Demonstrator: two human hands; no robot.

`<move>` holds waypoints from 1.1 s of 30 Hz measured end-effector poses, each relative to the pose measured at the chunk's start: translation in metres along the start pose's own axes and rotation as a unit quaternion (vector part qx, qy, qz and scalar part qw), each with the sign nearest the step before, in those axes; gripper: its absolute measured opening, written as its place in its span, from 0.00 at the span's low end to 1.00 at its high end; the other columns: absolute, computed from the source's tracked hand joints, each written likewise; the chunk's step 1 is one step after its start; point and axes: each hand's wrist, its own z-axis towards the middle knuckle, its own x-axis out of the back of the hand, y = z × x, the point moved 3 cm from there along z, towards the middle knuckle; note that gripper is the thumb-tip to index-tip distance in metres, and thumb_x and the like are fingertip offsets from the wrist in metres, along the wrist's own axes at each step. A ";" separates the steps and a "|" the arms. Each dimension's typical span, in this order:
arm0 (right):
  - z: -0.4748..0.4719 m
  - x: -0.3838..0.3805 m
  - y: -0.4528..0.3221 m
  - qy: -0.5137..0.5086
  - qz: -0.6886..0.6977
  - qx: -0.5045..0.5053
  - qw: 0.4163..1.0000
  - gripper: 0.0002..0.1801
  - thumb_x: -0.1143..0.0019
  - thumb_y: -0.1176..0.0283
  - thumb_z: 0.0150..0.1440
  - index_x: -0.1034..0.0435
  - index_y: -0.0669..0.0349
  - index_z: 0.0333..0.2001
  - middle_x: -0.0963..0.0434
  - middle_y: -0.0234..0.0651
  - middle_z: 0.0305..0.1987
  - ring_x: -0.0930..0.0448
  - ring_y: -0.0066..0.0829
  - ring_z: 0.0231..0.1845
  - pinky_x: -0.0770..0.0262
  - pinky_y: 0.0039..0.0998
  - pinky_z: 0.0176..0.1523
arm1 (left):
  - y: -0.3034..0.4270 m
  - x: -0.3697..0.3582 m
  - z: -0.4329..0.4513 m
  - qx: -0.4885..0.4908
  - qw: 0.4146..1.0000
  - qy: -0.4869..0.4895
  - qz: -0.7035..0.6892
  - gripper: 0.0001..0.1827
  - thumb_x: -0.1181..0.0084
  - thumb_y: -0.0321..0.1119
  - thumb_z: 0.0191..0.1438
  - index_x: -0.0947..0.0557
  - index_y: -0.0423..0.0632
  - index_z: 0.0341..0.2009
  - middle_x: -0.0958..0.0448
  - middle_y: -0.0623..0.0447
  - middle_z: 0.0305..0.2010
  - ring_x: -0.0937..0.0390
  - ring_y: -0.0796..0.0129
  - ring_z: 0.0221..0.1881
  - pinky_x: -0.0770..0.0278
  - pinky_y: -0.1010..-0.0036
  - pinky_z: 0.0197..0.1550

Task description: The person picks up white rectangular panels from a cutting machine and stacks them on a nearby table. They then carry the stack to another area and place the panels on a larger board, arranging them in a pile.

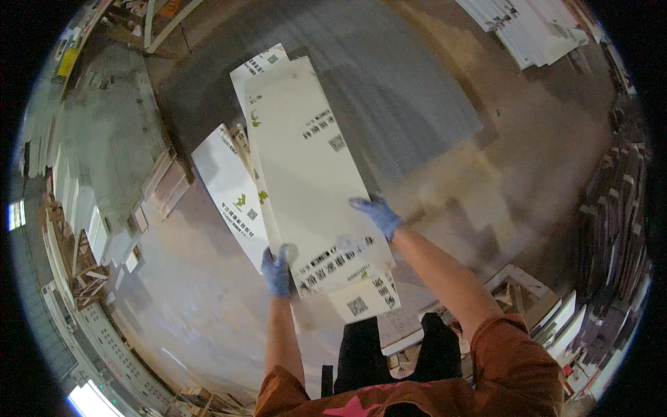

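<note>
Both my hands wear blue-grey gloves. A long cream-coloured board (307,161) with printed marks lies before me, on top of other printed boards. My left hand (277,271) grips the near left edge, its thumb on the top face. My right hand (378,212) holds the right edge farther up, fingers over the face. Beneath, the end of another board (357,305) sticks out near my legs. A white printed board (229,193) slants out on the left, and a further one (263,61) shows past the far end. What bears up the boards is hidden.
A large grey sheet (417,104) lies beyond the boards on the floor. Stacked panels (109,151) stand at the left, more white panels (536,31) at the far right. Dark stacked strips (612,224) line the right side. Upright board offcuts (563,323) stand near my right elbow.
</note>
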 end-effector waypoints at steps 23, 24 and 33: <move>-0.555 0.307 0.258 0.852 0.064 -0.201 0.479 0.31 0.43 0.49 0.48 0.34 0.61 0.48 0.27 0.43 0.48 0.27 0.38 0.49 0.33 0.33 0.51 | -0.104 -0.386 -0.155 -0.106 0.703 -0.593 0.378 0.29 0.42 0.39 0.51 0.33 0.38 0.54 0.32 0.45 0.54 0.33 0.58 0.55 0.38 0.68 0.58; -0.586 0.317 0.275 0.886 0.096 -0.162 0.423 0.35 0.44 0.47 0.47 0.35 0.62 0.50 0.27 0.45 0.49 0.27 0.39 0.50 0.34 0.34 0.52 | -0.110 -0.421 -0.188 -0.092 0.681 -0.625 0.370 0.30 0.41 0.39 0.51 0.33 0.38 0.55 0.33 0.45 0.55 0.34 0.59 0.55 0.39 0.68 0.59; -0.667 0.422 0.444 0.641 0.702 0.149 0.272 0.39 0.44 0.37 0.44 0.37 0.48 0.54 0.36 0.39 0.58 0.33 0.45 0.53 0.33 0.56 0.45 | -0.222 -0.636 -0.552 -0.231 0.400 -0.802 0.378 0.36 0.39 0.47 0.47 0.33 0.39 0.55 0.35 0.41 0.59 0.36 0.55 0.59 0.40 0.66 0.60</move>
